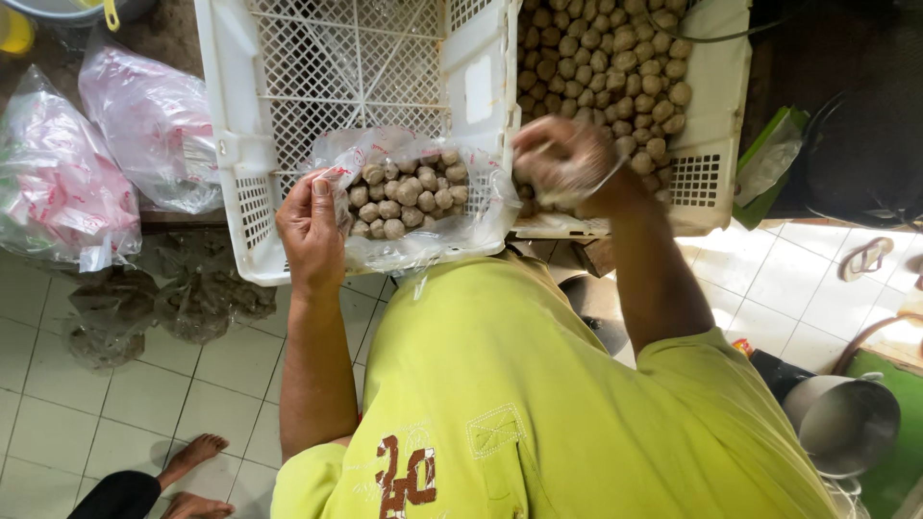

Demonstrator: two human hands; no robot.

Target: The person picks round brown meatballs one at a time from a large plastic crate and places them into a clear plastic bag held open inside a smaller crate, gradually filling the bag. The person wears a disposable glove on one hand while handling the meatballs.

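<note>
My left hand (pixel 310 228) grips the left rim of a clear plastic bag (pixel 413 197) that holds several brown meatballs. The bag lies in the near end of an otherwise bare white mesh crate (pixel 240 115). My right hand (pixel 560 159) is blurred and closed around a handful of meatballs, right of the bag's mouth. It hovers over the near edge of a second white crate (pixel 716 106) heaped with several meatballs (pixel 606 58).
Two pink-and-clear plastic bags (pixel 154 120) lie on the counter at left, and crumpled clear bags (pixel 168 298) sit on the white tiled floor. Another person's bare feet (pixel 192 476) stand at bottom left. A metal pot (pixel 846 423) and sandals (pixel 865 258) are at right.
</note>
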